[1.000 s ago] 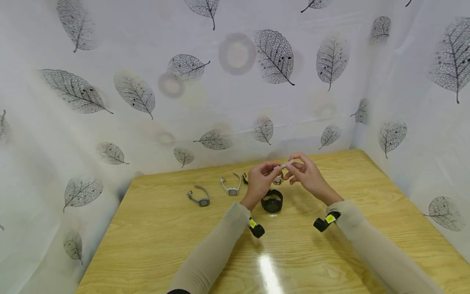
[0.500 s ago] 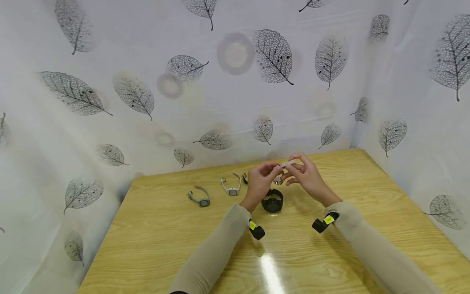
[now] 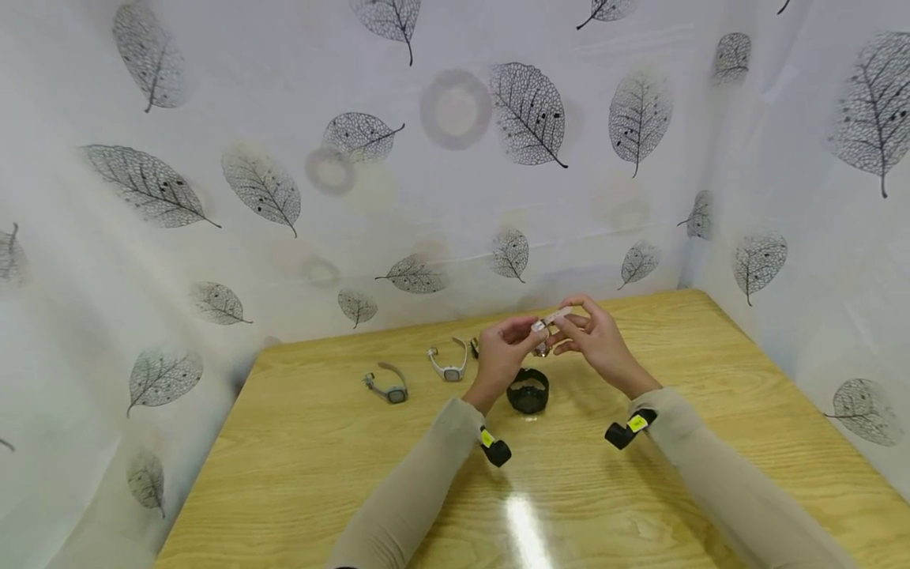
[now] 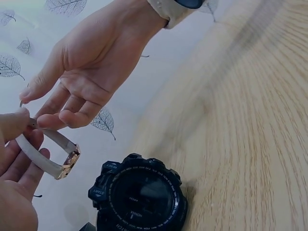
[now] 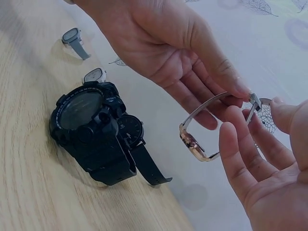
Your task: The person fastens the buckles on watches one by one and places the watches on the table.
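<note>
Pinching narrowly, the left hand holds the silver metal buckle of a pale-strapped, rose-gold wristwatch, while the right hand grips the strap's tail between thumb and fingers, just beside it. The wristwatch is thus between both hands, its case hanging below the fingertips, above the light wooden table. Over the last second the hands have barely moved, yet the strap has tipped, so the buckle now shows bright at the left fingertips; I judge the work at the buckle to be in progress, but cannot tell whether it is fastened. Below the grip, nearer the person, is a bulky, round black watch; just left of the left hand, a slim black watch; farther left, a white watch with a squarish case, then a grey squarish watch.
</note>
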Demonstrator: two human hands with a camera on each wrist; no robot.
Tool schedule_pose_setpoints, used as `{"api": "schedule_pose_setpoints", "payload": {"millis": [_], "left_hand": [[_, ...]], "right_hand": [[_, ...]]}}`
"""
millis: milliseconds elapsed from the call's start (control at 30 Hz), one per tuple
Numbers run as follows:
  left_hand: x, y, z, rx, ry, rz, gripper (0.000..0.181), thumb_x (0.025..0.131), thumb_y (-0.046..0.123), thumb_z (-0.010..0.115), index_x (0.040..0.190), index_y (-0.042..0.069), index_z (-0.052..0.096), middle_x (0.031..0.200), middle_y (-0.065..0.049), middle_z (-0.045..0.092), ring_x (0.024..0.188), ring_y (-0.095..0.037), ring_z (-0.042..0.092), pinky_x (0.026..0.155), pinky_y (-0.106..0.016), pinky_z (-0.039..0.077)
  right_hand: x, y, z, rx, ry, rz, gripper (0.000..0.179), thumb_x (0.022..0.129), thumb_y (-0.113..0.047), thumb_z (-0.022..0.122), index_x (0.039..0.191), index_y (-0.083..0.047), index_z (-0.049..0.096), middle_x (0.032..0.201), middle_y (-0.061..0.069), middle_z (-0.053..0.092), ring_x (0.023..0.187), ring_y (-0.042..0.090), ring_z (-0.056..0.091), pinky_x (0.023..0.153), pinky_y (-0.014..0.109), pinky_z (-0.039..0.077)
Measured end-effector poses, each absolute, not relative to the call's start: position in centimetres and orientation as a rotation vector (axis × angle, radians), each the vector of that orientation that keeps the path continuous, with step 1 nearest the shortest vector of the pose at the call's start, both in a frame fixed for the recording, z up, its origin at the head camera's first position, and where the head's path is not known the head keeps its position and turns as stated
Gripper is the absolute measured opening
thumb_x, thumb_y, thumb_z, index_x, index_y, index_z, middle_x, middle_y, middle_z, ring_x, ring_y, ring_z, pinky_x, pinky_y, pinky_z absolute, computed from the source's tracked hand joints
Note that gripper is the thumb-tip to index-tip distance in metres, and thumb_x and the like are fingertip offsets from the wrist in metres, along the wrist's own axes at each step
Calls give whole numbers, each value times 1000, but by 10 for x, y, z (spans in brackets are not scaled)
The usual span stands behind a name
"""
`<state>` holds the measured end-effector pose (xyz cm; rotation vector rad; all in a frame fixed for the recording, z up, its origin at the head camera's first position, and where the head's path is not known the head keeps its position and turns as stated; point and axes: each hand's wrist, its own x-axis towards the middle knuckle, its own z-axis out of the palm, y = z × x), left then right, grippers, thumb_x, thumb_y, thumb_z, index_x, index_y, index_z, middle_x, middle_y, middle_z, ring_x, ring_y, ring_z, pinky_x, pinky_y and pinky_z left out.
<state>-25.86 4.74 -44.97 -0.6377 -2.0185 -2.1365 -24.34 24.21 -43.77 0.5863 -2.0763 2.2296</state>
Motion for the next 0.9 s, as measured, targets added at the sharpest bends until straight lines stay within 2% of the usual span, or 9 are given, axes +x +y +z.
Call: {"api": "schedule_pose_setpoints", "payload": {"millis": [167, 333, 467, 533, 700, 900], "left_hand": [[-258, 45, -451, -604, -2060, -2141, 28, 90, 9, 81, 117, 2, 76, 104, -8, 77, 94, -17, 74, 80, -29, 62], [-259, 44, -454, -592, -2063, -2169, 22, 90, 13, 81, 111, 8, 79, 101, -6, 78, 93, -18, 74, 78, -31, 63], [-260, 44, -455, -617, -2045, -2169, 19, 92, 13, 80, 109, 5, 78, 100, -10, 77, 91, -18, 74, 77, -31, 62], [-260, 43, -455, -636, -2042, -2170, 19, 93, 13, 78, 110, 4, 77, 100, -12, 77, 89, -18, 73, 77, -34, 63], [-259, 42, -456, -692, -2035, -2189, 17, 95, 10, 76, 108, 0, 73, 99, -15, 75, 86, -17, 73, 77, -39, 63], [-262, 42, -458, -699, -2087, -2140, 11, 94, 6, 76, 103, 0, 74, 96, -13, 74, 83, -13, 71, 75, -30, 62]], "right_hand": [[-242, 244, -437, 582, -2108, 2213, 42, 107, -17, 58, 134, 9, 39, 115, 30, 67, 91, 30, 74, 77, 46, 63], [-243, 244, -437, 596, -2128, 2214, 37, 107, -18, 58, 131, 5, 41, 113, 22, 69, 91, 33, 73, 77, 48, 63], [-243, 244, -436, 602, -2138, 2205, 28, 107, -18, 57, 129, -3, 46, 111, 23, 69, 90, 35, 74, 76, 49, 63], [-243, 243, -436, 597, -2141, 2199, 25, 108, -18, 57, 128, -7, 48, 111, 24, 69, 90, 36, 74, 76, 49, 63], [-243, 242, -437, 598, -2142, 2193, 24, 107, -19, 57, 128, -8, 48, 109, 24, 69, 89, 36, 73, 75, 48, 63], [-244, 243, -440, 618, -2155, 2184, 23, 108, -19, 56, 128, -10, 48, 112, 21, 69, 92, 43, 71, 76, 49, 63]]}}
